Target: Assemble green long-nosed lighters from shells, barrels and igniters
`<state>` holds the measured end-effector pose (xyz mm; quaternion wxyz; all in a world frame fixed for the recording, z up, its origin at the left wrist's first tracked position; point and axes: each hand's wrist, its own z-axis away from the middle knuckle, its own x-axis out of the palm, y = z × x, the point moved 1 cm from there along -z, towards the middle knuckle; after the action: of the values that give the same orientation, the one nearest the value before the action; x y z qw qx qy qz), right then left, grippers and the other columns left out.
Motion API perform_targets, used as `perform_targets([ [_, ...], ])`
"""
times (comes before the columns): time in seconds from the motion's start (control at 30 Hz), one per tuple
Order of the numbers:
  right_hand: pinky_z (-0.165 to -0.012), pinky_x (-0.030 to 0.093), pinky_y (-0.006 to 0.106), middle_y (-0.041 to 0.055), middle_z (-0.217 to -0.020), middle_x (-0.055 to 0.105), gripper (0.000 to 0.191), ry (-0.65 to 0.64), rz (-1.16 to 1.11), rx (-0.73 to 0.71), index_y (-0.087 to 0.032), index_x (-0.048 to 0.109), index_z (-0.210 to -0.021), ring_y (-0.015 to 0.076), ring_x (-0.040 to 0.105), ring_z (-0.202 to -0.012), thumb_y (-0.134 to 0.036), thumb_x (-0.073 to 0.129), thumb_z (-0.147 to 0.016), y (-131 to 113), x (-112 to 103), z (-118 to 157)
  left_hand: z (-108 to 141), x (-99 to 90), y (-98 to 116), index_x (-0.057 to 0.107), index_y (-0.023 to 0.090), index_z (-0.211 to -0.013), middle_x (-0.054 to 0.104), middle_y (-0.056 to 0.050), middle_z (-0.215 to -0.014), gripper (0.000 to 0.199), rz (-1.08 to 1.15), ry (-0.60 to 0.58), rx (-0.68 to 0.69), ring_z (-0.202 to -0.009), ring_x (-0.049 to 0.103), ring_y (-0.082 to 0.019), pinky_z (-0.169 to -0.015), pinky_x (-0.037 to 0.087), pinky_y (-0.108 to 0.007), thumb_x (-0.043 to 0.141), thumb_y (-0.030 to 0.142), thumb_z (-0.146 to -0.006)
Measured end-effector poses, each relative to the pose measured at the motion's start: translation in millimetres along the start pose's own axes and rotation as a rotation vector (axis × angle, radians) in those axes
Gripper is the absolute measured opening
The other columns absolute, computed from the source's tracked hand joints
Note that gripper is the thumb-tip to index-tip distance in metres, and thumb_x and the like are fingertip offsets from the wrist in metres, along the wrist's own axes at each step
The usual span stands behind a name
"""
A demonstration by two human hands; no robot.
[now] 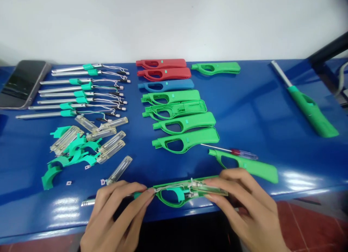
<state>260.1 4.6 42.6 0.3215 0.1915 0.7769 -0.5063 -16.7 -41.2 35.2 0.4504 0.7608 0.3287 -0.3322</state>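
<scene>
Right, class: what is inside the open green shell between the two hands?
Inside the green shell: a teal trigger, pale wires and a clear tank, perhaps not fully seated. The right hand covers part of the tank and the shell's handle end; anything beneath is hidden.

blue table [244,110] against a white wall [174,23]
light gleams in bright patches on the glossy tabletop, near its front edge at left and right; below lies a reddish tiled floor [312,223] with pale joint lines, and a dark bar [331,46] slants in at far right.
</scene>
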Motion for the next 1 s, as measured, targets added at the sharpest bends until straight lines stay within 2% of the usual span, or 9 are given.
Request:
perform_targets([
  [0.1, -0.062, 0.056, 0.024, 0.004, -0.106, 0.062, 0.015, 0.002, 0.081, -0.019, -0.024, 0.073, -0.115, 0.012, 0.073, -0.082, -0.017, 0.065, -0.105, 2.2, -1.2, 0.5, 0.8, 0.4, -0.5, 0.076, 0.02, -0.115, 0.07, -0.004, -0.108, 0.036, 0.003, 0.007, -0.017, -0.101, 0.063, -0.018, -0.092, 0.052, -0.035, 0.07, -0.008, -0.093],
  [0.3, -0.061, 0.057, 0.027, 0.0058, -0.11, 0.063, 0.022, -0.021, 0.085, -0.031, -0.024, 0.074, -0.119, 0.0145, 0.073, -0.083, -0.011, 0.065, -0.103, 6.7, -2.3, 3.8, 0.1, 1.2, 0.7, 0.077, 0.022, -0.113, 0.071, -0.003, -0.108, 0.043, 0.015, 0.03, -0.057, -0.1, 0.065, -0.018, -0.091, 0.053, -0.035, 0.069, -0.012, -0.09],
  [0.43, -0.058, 0.057, 0.025, 0.0044, -0.11, 0.062, 0.029, -0.017, 0.075, -0.029, -0.027, 0.075, -0.122, 0.0108, 0.067, -0.074, -0.009, 0.063, -0.103, 6.5, -1.2, 3.5, 0.7, 0.5, 0.6, 0.078, 0.023, -0.115, 0.072, -0.003, -0.108, 0.043, 0.009, 0.017, -0.041, -0.099, 0.066, -0.018, -0.091, 0.054, -0.036, 0.069, -0.011, -0.09],
  [0.6, -0.058, 0.058, 0.022, 0.0017, -0.106, 0.063, 0.022, 0.011, 0.085, -0.045, -0.027, 0.078, -0.115, 0.0073, 0.058, -0.066, -0.013, 0.065, -0.104, 5.1, -0.8, -0.9, -0.6, -0.1, 0.8, 0.077, 0.021, -0.115, 0.069, -0.003, -0.109, 0.043, -0.016, 0.013, -0.032, -0.1, 0.064, -0.017, -0.092, 0.053, -0.035, 0.068, -0.014, -0.09],
  [0.7, -0.057, 0.057, 0.021, 0.0019, -0.107, 0.061, 0.025, 0.012, 0.08, -0.044, -0.027, 0.078, -0.117, 0.0072, 0.056, -0.066, -0.012, 0.063, -0.104, 4.7, 0.2, -0.1, -1.1, 0.7, 2.8, 0.077, 0.02, -0.114, 0.069, -0.003, -0.109, 0.043, -0.009, 0.023, -0.025, -0.099, 0.064, -0.016, -0.092, 0.053, -0.036, 0.069, -0.014, -0.09],
  [0.87, -0.053, 0.052, 0.023, 0.0031, -0.111, 0.058, 0.039, 0.002, 0.086, -0.02, -0.03, 0.076, -0.128, 0.0078, 0.053, -0.067, -0.005, 0.064, -0.101, 5.4, 1.2, 5.7, -2.6, 2.8, 6.3, 0.078, 0.022, -0.112, 0.071, -0.003, -0.108, 0.042, -0.01, 0.053, -0.072, -0.098, 0.065, -0.017, -0.089, 0.055, -0.037, 0.07, -0.013, -0.089],
  [1.0, -0.05, 0.047, 0.025, 0.0035, -0.11, 0.059, 0.037, -0.002, 0.106, -0.011, -0.031, 0.077, -0.127, 0.0082, 0.053, -0.065, -0.007, 0.065, -0.101, 5.1, -0.6, 5.9, -5.9, 1.3, 9.0, 0.076, 0.021, -0.114, 0.071, -0.003, -0.109, 0.042, -0.022, 0.055, -0.04, -0.097, 0.066, -0.018, -0.089, 0.055, -0.038, 0.071, -0.012, -0.088],
])
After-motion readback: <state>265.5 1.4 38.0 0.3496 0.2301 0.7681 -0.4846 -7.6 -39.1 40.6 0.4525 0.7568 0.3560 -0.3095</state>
